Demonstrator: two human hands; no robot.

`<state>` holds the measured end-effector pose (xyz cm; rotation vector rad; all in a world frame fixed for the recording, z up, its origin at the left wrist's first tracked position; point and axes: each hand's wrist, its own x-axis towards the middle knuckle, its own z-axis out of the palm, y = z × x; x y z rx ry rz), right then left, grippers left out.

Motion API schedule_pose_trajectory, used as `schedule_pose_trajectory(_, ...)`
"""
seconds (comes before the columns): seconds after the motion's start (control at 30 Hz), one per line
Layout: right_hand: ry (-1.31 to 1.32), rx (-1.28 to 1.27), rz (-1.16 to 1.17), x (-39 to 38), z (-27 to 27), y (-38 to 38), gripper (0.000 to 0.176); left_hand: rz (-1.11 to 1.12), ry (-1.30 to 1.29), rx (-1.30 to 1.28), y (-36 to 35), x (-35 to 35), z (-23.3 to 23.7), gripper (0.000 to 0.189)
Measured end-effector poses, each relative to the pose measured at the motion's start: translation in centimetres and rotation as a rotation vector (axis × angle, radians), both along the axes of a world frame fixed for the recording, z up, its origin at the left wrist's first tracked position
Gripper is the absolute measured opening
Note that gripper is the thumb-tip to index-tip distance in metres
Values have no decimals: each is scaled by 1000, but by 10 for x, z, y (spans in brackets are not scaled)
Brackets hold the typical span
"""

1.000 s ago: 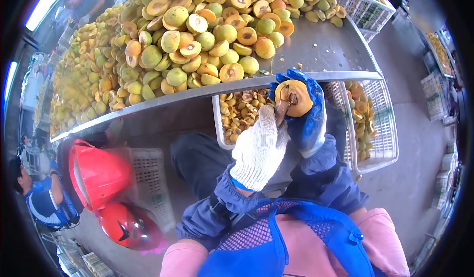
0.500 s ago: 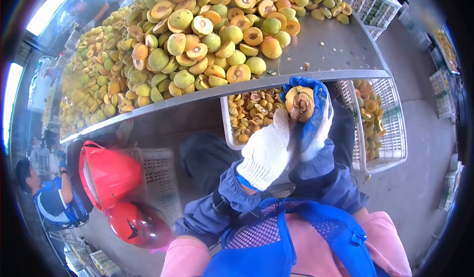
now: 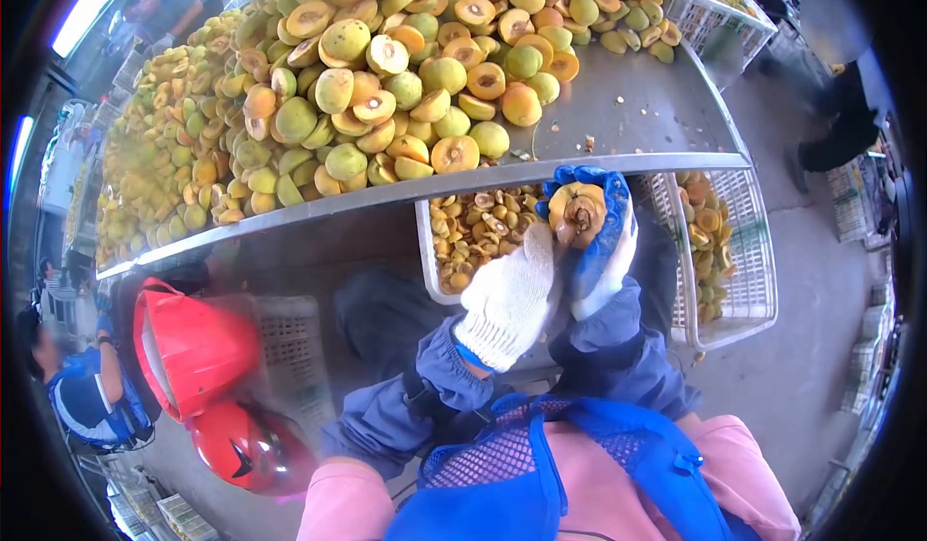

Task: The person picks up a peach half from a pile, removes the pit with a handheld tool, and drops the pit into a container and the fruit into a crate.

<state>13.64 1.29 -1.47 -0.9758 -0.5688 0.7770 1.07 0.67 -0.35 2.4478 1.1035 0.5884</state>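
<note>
My left hand [image 3: 507,302], in a white knitted glove, is closed just below and left of a fruit piece [image 3: 579,215]; whatever its fingers hold is hidden. My right hand [image 3: 610,251], in a white glove with blue coating, wraps round that fruit, whose brownish, ragged centre faces up. Both hands are close together just below the metal table's front edge [image 3: 435,186]. Behind them lies a large heap of cut yellow-green and orange fruit [image 3: 406,87]. Under the edge, a white crate [image 3: 426,251] holds small cut pieces.
A white crate [image 3: 758,280] with fruit halves stands at the right. A red bag [image 3: 198,348], a red helmet [image 3: 241,444] and a pale crate [image 3: 294,348] are at the left. One person [image 3: 87,396] sits far left; others are in the background. Another full crate [image 3: 710,25] stands at the back right.
The view has shifted slightly, moving the table and crates leftward in the picture. Both hands remain together at the fruit, its centre now turned a little. A dark-clothed leg has appeared at the upper right.
</note>
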Motion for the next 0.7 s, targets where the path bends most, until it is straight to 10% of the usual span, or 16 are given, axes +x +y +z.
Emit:
schedule_pose_trajectory(0.33, -143, 19, 2, -7, 33, -8, 27, 36, -179, -154, -4, 3, 20, 24)
schedule_pose_trajectory(0.53, 214, -42, -87, -13, 20, -15, 27, 18, -208, -217, -8, -4, 23, 28)
schedule_pose_trajectory(0.7, -87, 114, -118, -10, 22, -14, 21, -54, -343, -361, -8, -6, 31, 22)
